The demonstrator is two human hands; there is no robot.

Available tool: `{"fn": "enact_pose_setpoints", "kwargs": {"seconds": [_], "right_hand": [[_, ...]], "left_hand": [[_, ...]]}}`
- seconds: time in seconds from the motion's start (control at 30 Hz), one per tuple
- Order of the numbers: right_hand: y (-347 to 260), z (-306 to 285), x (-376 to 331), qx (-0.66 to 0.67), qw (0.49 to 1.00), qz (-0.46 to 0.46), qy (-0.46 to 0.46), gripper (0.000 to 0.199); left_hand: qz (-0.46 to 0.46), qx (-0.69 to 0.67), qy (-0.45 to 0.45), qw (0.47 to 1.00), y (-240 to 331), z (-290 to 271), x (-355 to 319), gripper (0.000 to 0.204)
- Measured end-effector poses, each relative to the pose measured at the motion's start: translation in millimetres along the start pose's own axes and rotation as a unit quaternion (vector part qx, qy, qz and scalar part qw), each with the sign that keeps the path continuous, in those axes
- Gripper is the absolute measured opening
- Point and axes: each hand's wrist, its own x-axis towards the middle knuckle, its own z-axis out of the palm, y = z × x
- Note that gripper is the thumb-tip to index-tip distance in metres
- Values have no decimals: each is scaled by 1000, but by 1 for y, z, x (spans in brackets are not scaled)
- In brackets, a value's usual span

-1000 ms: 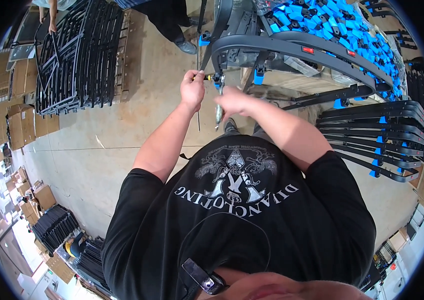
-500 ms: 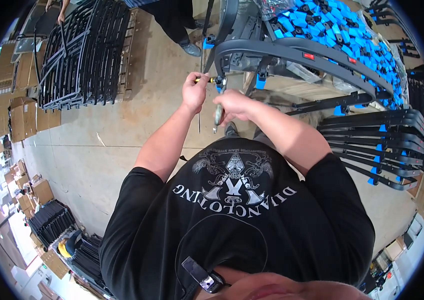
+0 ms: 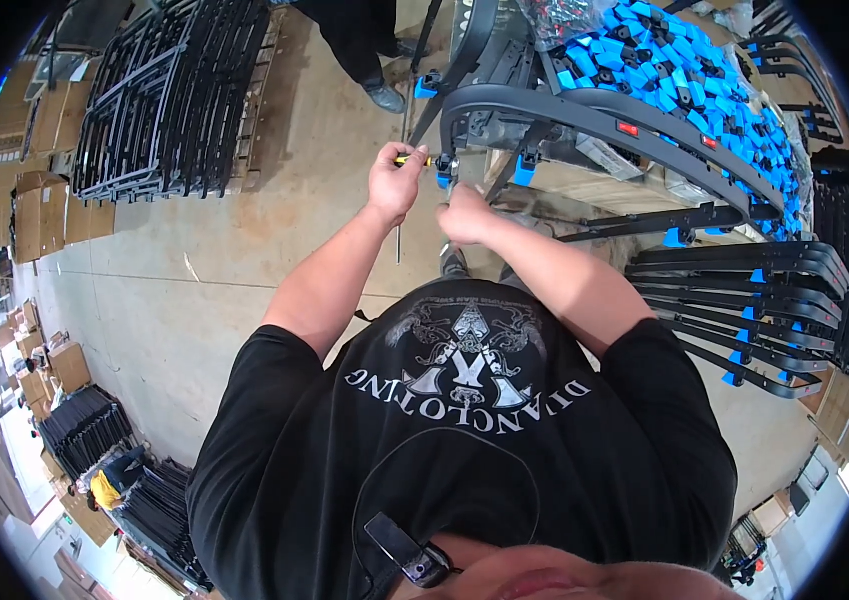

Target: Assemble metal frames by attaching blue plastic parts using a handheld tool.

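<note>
From the head camera, your left hand [image 3: 397,182] is closed around a yellow-handled screwdriver [image 3: 413,159], its fingers wrapped tight so the tool lies level and points toward the blue clip [image 3: 443,172] on the end of the curved black frame piece [image 3: 585,110]. Your right hand [image 3: 465,212] sits just below and beside that clip, fingers curled in as though pinching or steadying something small there; what it grips is hidden, so I cannot tell. Holding both hands this close likely keeps the tip from slipping off. Beyond your fingertips lies a heap of blue clips [image 3: 685,75]; right of your right hand, stacked black frame bars [image 3: 745,300]. Left of your left hand, black frames [image 3: 165,100] rest on a pallet.
</note>
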Motion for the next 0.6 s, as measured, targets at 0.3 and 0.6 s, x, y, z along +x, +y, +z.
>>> {"fn": "enact_pose_setpoints", "kwargs": {"seconds": [0.3,0.6], "right_hand": [[-20,8,-27,100,994,40,-24,29],[-23,15,-30,109,993,32,8,34]], "left_hand": [[48,8,27,998,-15,-7,-3,20],[36,35,45,998,-7,-6,-6,20]]}}
